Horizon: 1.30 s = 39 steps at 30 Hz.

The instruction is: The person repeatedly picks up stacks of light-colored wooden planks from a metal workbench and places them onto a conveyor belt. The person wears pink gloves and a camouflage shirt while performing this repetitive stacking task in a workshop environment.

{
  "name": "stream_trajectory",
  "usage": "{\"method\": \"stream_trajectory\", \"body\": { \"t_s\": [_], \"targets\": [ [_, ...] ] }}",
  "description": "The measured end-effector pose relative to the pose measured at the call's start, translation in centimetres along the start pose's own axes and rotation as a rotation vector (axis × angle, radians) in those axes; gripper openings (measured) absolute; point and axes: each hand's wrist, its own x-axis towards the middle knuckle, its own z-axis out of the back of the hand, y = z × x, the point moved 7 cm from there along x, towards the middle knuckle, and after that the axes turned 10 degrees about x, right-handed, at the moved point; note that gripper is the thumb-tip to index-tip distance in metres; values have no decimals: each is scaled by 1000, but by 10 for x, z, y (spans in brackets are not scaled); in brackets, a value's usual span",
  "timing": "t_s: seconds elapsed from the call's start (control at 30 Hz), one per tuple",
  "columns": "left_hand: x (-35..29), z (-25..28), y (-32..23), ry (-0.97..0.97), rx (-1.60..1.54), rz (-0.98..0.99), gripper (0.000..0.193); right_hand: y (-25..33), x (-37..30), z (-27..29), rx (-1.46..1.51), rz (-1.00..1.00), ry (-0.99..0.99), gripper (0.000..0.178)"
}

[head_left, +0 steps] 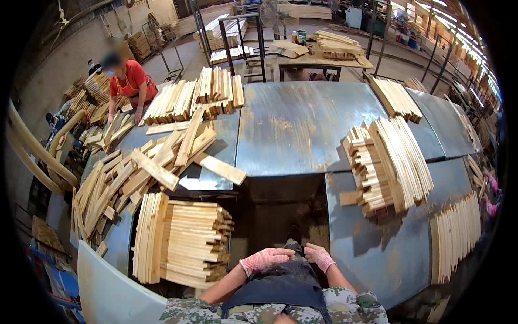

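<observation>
My left hand (268, 260), in a pink and white knit glove, lies across the front of my dark apron (283, 283) with its fingers stretched out. A short way to its right is my right hand (319, 256), gloved alike, fingers loosely extended toward the left one. Neither hand shows anything in its grasp. Nearest to the left hand is a stack of wooden strips (189, 237) with uneven right ends. Off to the right, a second stack of strips (396, 162) sits on the metal tabletop (372, 259).
A jumbled heap of strips (129, 178) covers the left table. Behind it stand stacked boards (194, 97), with a person in red (132, 86) at the far left. More strips (456, 237) line the right edge. A dark gap (280, 200) opens between the tables before me.
</observation>
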Motion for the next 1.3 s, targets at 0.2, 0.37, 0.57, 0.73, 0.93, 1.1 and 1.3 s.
{"method": "stream_trajectory", "body": {
  "t_s": [0.2, 0.37, 0.57, 0.73, 0.93, 1.1, 1.3],
  "targets": [
    [99, 98, -80, -158, -66, 27, 53, 178, 112, -19, -169, 79, -15, 66],
    [147, 219, -18, -654, -412, 340, 66, 283, 174, -56, -495, 193, 33, 67],
    [173, 344, 58, -905, -794, 398, 73, 331, 217, -120, -394, -69, 149, 69],
    [194, 420, 78, -1059, -991, 313, 41, 378, 280, -159, -404, -167, 146, 69],
    [195, 418, 45, -1163, -1055, 109, 30, 438, 389, -233, -486, -201, 160, 67],
    [173, 453, -44, -459, -682, 475, 40, 526, 504, -372, -1011, 55, 331, 68],
    [125, 673, -282, -504, 812, -151, 34, 614, 675, -511, -1023, 518, 125, 78]
  ]
}}
